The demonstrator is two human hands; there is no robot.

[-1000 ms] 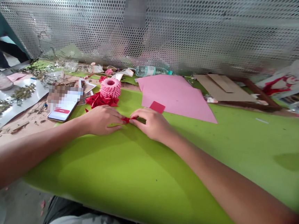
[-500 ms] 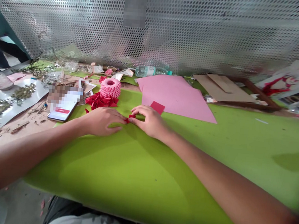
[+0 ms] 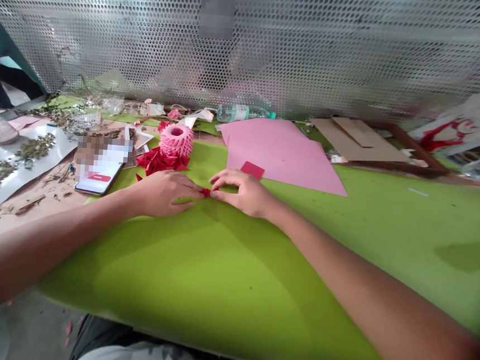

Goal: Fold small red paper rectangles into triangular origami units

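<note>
Between my two hands a small red paper piece (image 3: 206, 192) lies on the green table surface (image 3: 214, 278). My left hand (image 3: 165, 194) rests palm down, its fingertips pressing the piece's left end. The thumb and fingers of my right hand (image 3: 243, 192) pinch its right end, covering part of it. Behind my left hand sits a pile of folded red paper pieces (image 3: 161, 162), with a pink ring-shaped folded paper form (image 3: 177, 140) at it. A flat red paper rectangle (image 3: 252, 170) lies just behind my right hand.
A large pink sheet (image 3: 284, 156) spreads behind my right hand. To the left are a phone (image 3: 104, 171) and dried plants on white sheets (image 3: 57, 158). A plastic bottle (image 3: 243, 113) and cardboard in a wooden frame (image 3: 427, 157) line the back. A person's legs show far left.
The right end of the small red piece, which stuck up beside my right fingers, now lies lower and is mostly covered. My right thumb and fingers have closed slightly towards it.
</note>
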